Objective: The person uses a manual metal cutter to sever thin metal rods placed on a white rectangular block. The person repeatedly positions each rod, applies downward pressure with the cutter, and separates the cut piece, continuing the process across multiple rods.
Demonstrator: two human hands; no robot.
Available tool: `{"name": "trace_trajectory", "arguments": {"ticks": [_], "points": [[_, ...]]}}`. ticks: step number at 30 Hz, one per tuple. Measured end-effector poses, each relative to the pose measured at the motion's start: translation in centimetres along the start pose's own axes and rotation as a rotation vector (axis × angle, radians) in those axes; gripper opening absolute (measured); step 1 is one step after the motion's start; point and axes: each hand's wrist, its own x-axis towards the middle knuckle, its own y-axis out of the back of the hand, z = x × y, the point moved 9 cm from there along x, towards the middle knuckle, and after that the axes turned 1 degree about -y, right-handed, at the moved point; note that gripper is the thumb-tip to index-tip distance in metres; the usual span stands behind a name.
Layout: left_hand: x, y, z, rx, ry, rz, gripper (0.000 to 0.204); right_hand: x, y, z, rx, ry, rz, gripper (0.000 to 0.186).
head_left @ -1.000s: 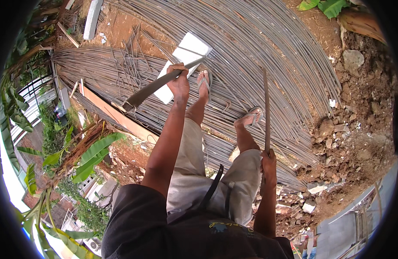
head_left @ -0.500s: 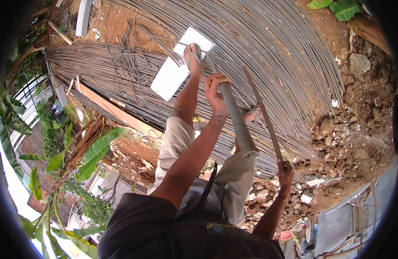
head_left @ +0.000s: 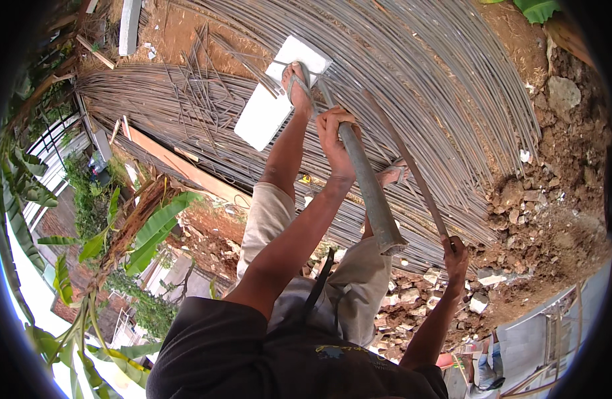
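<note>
My left hand (head_left: 336, 138) is closed round a grey metal pipe (head_left: 369, 183), whose open end points back toward my body. The pipe's far part runs past my sandalled left foot (head_left: 297, 85). That foot presses on a long white block (head_left: 263, 118), and a thin rod crosses the block beside it. Out to the right, my right hand (head_left: 456, 258) grips the near end of a long brown metal bar (head_left: 409, 159). The bar curves slightly and slants away to the far left, over the steel rods. Whether its far end touches anything is unclear.
Long steel reinforcing rods (head_left: 445, 86) cover the ground under my feet. Shorter rods (head_left: 203, 100) lie tangled at left, near a wooden plank (head_left: 180, 166). Broken rubble (head_left: 525, 199) is heaped at right. Banana leaves (head_left: 156, 233) stand at left; a person's legs (head_left: 490, 366) show lower right.
My right hand has moved right and slightly up in the picture, and the bar's far end has shifted left. The pipe's near end has moved a little right and down.
</note>
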Motion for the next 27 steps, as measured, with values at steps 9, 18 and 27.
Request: {"name": "trace_trajectory", "arguments": {"ticks": [9, 18, 27], "points": [[-0.1, 0.6, -0.3, -0.166, 0.018, -0.205, 0.042, 1.8, 2.0, -1.0, -0.067, 0.032, -0.026, 0.038], [-4.1, 1.3, -3.2, -0.023, 0.488, -0.210, 0.046, 11.2, 0.7, 6.6, 0.046, -0.058, -0.116, 0.039], [-7.2, 1.8, -2.3, -0.575, 1.248, -0.269, 0.053, 29.1, -2.8, 13.7, -0.235, 0.014, -0.028, 0.044]]}}
